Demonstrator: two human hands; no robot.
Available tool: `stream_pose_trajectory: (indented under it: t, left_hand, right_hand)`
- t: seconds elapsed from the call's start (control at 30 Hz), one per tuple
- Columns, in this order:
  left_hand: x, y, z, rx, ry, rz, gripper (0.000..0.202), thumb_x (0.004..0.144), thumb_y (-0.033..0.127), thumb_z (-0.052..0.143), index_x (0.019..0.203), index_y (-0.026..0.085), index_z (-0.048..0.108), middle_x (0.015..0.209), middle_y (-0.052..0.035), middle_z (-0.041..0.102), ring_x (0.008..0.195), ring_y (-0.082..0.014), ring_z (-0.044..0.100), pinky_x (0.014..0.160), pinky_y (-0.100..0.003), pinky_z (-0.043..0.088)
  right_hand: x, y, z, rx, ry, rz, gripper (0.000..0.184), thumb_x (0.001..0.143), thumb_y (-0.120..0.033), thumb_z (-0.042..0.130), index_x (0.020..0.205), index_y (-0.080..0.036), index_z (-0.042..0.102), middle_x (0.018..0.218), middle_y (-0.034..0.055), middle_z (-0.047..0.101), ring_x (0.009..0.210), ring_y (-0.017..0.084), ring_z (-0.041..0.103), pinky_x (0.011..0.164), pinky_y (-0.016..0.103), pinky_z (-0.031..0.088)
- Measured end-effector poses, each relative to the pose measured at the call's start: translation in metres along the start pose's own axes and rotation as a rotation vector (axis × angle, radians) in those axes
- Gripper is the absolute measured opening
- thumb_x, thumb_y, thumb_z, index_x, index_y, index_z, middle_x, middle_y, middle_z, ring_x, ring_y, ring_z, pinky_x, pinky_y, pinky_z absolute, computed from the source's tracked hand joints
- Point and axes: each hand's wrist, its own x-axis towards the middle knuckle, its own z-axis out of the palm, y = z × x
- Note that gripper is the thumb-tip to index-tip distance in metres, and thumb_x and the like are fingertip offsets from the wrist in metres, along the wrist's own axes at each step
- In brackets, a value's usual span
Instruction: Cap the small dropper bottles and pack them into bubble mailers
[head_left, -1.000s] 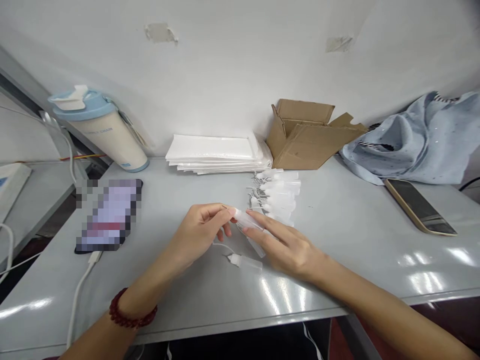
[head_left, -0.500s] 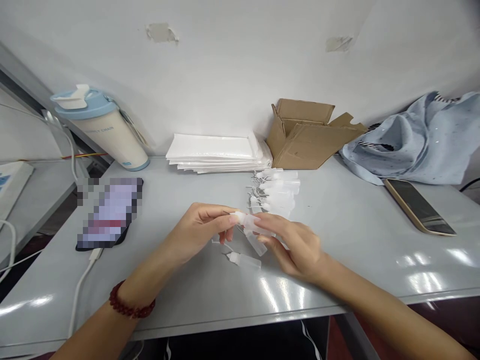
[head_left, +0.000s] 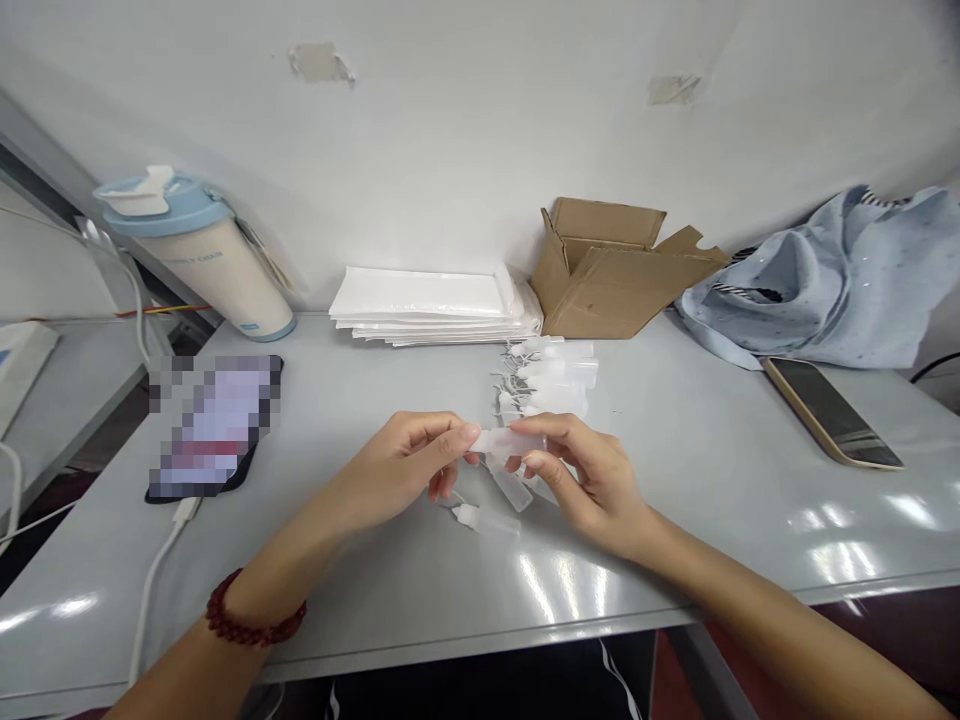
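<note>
Near the centre of the frame, a small plastic squeeze bottle (head_left: 498, 441) is lying almost level between the person's two hands, just above the table (head_left: 690, 430). It is showing a slim, cylindrical, translucent body of frosted white, narrowing at its left end into a more opaque white neck; the tip itself is hiding behind fingers. The left hand (head_left: 418, 458) is pinching that narrow end between thumb and index finger, its other fingers curling loosely underneath. The right hand (head_left: 589, 482) is holding the body, half closed, with index finger above and thumb below.

Just beneath, a second bottle (head_left: 513, 488) is lying aslant, and a third bottle (head_left: 492, 522) is resting below that, displaying a white shoulder and a thin greyish tip. Above the right hand, a pile of similar bottles (head_left: 556, 378) is lying with thin pale strands pointing left. In the upper middle, a stack of white padded mailers (head_left: 420, 292) is sitting beside an open cardboard box (head_left: 609, 288). A blue-lidded tumbler (head_left: 217, 272) is standing at upper left.
</note>
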Motion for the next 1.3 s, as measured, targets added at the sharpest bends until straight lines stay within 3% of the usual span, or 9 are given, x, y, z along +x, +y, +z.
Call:
stream_pose_trajectory:
  t: [0.13,0.2,0.33,0.5,0.6,0.87,1.0,1.13,1.3]
  left_hand:
    - [-0.002,0.003,0.002,-0.015,-0.042,-0.005,0.039,0.092,0.047,0.044,0.069,0.017,0.053,0.064,0.0042,0.051,0.059,-0.0097,0.049,0.061,-0.023,0.04]
    - [-0.002,0.002,0.004,-0.037,-0.049,0.004,0.039,0.092,0.047,0.043,0.07,0.017,0.055,0.066,0.0035,0.051,0.06,-0.0103,0.049,0.062,-0.024,0.041]
    - [-0.002,-0.001,0.01,0.095,0.032,0.072,0.037,0.093,0.043,0.041,0.076,0.017,0.061,0.073,-0.0002,0.058,0.069,-0.0141,0.053,0.066,-0.025,0.042]
    - [-0.002,-0.007,0.016,0.405,0.224,0.297,0.024,0.093,0.03,0.044,0.082,0.018,0.061,0.085,-0.0034,0.063,0.079,-0.0165,0.055,0.073,-0.027,0.042]
    - [0.0,-0.007,0.018,0.417,0.268,0.348,0.017,0.091,0.028,0.049,0.084,0.019,0.061,0.085,-0.0035,0.064,0.08,-0.0169,0.056,0.074,-0.027,0.042]
    - [-0.004,0.005,0.01,0.056,0.078,0.033,0.032,0.091,0.042,0.047,0.078,0.018,0.065,0.074,0.0,0.063,0.071,-0.0141,0.055,0.067,-0.024,0.043]
    - [-0.003,0.005,0.01,0.051,0.043,-0.019,0.043,0.091,0.046,0.044,0.063,0.017,0.056,0.062,0.0019,0.054,0.06,-0.012,0.048,0.061,-0.023,0.04]
    - [-0.001,0.001,0.013,-0.048,0.001,-0.054,0.045,0.091,0.051,0.041,0.063,0.018,0.052,0.058,0.0029,0.047,0.057,-0.0125,0.046,0.06,-0.025,0.041]
    - [-0.001,0.001,0.013,-0.061,0.017,-0.083,0.047,0.09,0.052,0.041,0.066,0.016,0.058,0.061,0.0003,0.055,0.058,-0.013,0.05,0.063,-0.026,0.044]
  right_hand:
    - [0.0,0.003,-0.001,-0.042,0.016,-0.118,0.022,0.091,-0.014,0.048,0.111,-0.02,0.054,0.096,0.0065,0.065,0.074,0.013,0.065,0.061,0.027,0.052]
    - [0.0,0.003,-0.002,-0.05,0.016,-0.103,0.021,0.091,-0.014,0.048,0.11,-0.021,0.054,0.092,0.0056,0.065,0.071,0.013,0.064,0.059,0.027,0.052]
    - [0.0,0.002,-0.002,0.037,0.005,0.071,0.017,0.092,-0.021,0.049,0.107,-0.02,0.057,0.069,-0.0008,0.064,0.057,0.011,0.061,0.051,0.024,0.05]
    - [0.004,-0.001,-0.001,0.333,-0.021,0.315,0.018,0.091,-0.031,0.051,0.099,-0.016,0.059,0.064,-0.0015,0.063,0.047,0.009,0.059,0.047,0.024,0.049]
    - [0.007,-0.004,-0.001,0.438,-0.013,0.394,0.019,0.091,-0.032,0.051,0.095,-0.015,0.06,0.061,-0.0021,0.061,0.045,0.009,0.057,0.046,0.023,0.048]
    - [0.005,-0.003,0.0,0.375,-0.033,0.211,0.016,0.092,-0.021,0.05,0.106,-0.018,0.058,0.073,0.0005,0.064,0.064,0.011,0.063,0.056,0.025,0.054]
    - [0.003,0.0,0.0,0.151,-0.019,0.079,0.019,0.092,-0.017,0.048,0.108,-0.02,0.058,0.078,0.0014,0.065,0.067,0.012,0.063,0.058,0.026,0.052]
    - [0.003,0.002,0.0,0.036,0.006,0.03,0.019,0.091,-0.017,0.049,0.107,-0.02,0.059,0.076,0.0011,0.066,0.065,0.012,0.062,0.056,0.025,0.051]
    - [0.001,0.001,0.001,-0.03,0.037,0.014,0.015,0.089,-0.019,0.054,0.103,-0.019,0.061,0.072,0.0001,0.066,0.058,0.011,0.06,0.052,0.024,0.048]
